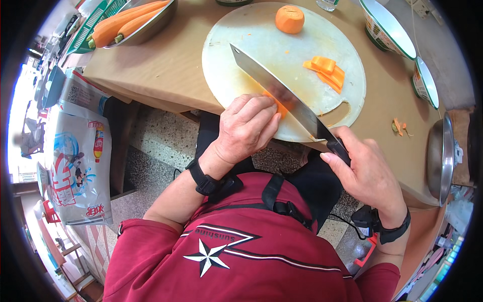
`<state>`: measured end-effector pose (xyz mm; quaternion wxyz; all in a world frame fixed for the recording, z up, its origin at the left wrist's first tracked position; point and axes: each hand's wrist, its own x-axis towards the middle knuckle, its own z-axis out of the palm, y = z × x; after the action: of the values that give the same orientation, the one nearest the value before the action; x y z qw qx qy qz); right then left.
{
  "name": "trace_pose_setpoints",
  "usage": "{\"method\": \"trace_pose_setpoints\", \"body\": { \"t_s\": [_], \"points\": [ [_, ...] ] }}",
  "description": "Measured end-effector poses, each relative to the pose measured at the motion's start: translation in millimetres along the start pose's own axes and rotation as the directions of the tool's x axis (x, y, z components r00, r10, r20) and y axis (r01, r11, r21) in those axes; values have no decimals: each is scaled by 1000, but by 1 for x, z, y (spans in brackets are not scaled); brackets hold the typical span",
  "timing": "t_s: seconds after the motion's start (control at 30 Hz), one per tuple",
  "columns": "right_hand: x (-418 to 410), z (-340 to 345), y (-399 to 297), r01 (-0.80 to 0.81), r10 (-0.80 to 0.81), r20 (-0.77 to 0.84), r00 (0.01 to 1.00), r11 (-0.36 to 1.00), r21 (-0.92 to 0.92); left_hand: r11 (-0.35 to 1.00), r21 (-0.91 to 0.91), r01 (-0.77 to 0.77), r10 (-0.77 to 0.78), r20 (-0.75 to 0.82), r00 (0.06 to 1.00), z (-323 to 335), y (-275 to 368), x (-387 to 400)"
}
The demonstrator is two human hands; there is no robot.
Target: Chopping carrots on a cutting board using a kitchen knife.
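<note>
With bent fingers, my left hand (pixel 249 122) holds a piece of carrot (pixel 280 107) down near the front edge of a round white cutting board (pixel 241 41). My right hand (pixel 364 170) grips the black handle of a kitchen knife (pixel 277 85), whose broad blade slants across the board right beside that carrot piece. The blade and my fingers hide much of the piece. A few flat carrot slices (pixel 326 71) lie overlapping on the right part of the board. At its far edge stands a thick carrot chunk (pixel 289 19).
Whole carrots (pixel 128 24) rest in a metal bowl at the far left, beside a green plastic basket (pixel 86 32). Enamel bowls (pixel 392 26) and a steel basin (pixel 440 162) line the right side. Carrot scraps (pixel 400 127) lie on the brown-covered table (pixel 162 71).
</note>
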<state>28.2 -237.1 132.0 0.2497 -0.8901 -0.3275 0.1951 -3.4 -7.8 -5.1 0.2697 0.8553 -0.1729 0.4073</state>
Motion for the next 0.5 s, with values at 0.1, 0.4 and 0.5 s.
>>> {"method": "trace_pose_setpoints", "body": {
  "t_s": [0.1, 0.4, 0.5],
  "points": [
    [-1, -1, -1, 0, 0, 3, 1000, 1000, 0, 1000, 3, 0, 0, 7, 1000, 1, 0, 0],
    [-2, 1, -2, 12, -13, -7, 1000, 999, -33, 1000, 5, 7, -7, 5, 1000, 0, 0, 0],
    [-3, 4, -2, 37, -38, -16, 999, 996, -77, 1000, 5, 5, -5, 0, 1000, 1, 0, 0]
  ]
}}
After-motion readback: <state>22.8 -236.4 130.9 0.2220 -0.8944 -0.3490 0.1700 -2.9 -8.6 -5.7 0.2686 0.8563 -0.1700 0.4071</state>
